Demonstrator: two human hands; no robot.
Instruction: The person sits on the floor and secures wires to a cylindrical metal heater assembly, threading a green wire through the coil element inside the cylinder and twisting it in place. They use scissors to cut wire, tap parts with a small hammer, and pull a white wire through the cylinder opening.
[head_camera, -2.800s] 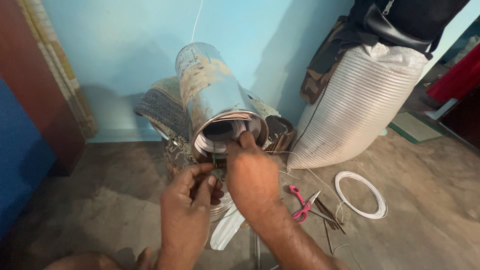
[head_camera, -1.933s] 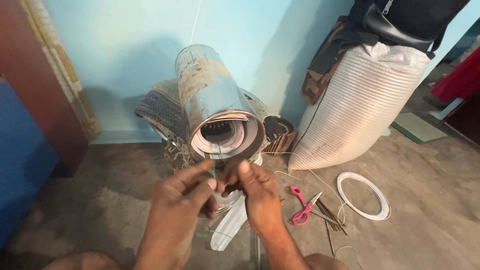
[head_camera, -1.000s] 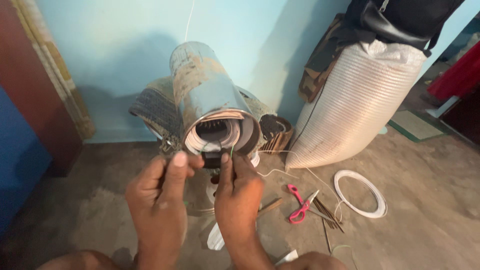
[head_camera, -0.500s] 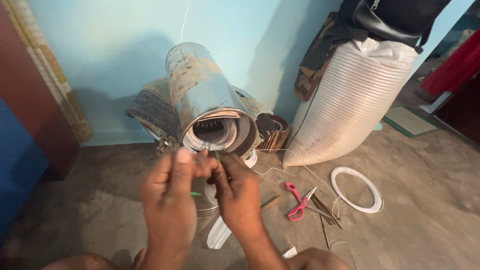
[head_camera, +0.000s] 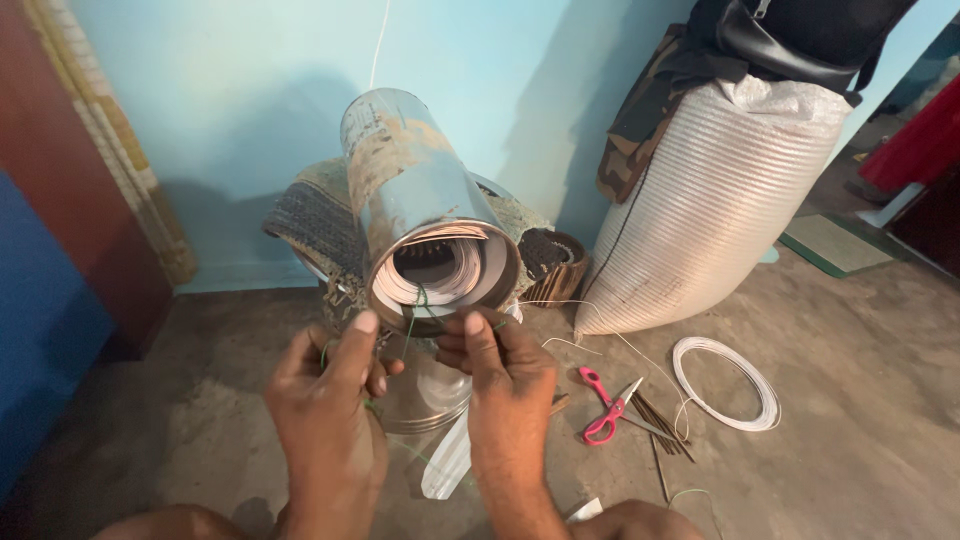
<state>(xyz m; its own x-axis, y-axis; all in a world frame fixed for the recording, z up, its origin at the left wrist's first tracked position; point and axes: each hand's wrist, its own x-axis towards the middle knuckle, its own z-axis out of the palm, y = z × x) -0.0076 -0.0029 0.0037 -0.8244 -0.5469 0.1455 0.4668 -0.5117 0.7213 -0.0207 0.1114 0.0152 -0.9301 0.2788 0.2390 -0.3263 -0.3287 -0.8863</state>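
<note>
Left hand (head_camera: 325, 420): raised just below the mouth of the metal cylinder (head_camera: 415, 215), thumb up and fingers curled; its grip is pressed together on a thin green thread (head_camera: 412, 318). Right hand (head_camera: 510, 385): just beside the left, thumb and forefinger likewise pinching the thread close to the cylinder's lower rim. The thread rises from between the two grips and loops over the lip of the cylinder, directly above them.

The cylinder is tilted, its open end facing the hands; rolled paper sheets (head_camera: 440, 275) line the inside. It hangs by a white cord (head_camera: 378, 40) that runs upward against the blue wall. Below the grips, a round metal lid or tin (head_camera: 430, 395) stands on the concrete floor (head_camera: 850, 470).

To the right of the grips, on the floor: pink-handled scissors (head_camera: 605, 405), a bundle of thin sticks (head_camera: 665, 425) touching them, and a coil of white wire (head_camera: 725, 385) further right. Beyond these, a filled white woven sack (head_camera: 710, 200) leans at the wall. Behind the cylinder lies folded woven cloth (head_camera: 315, 215).
</note>
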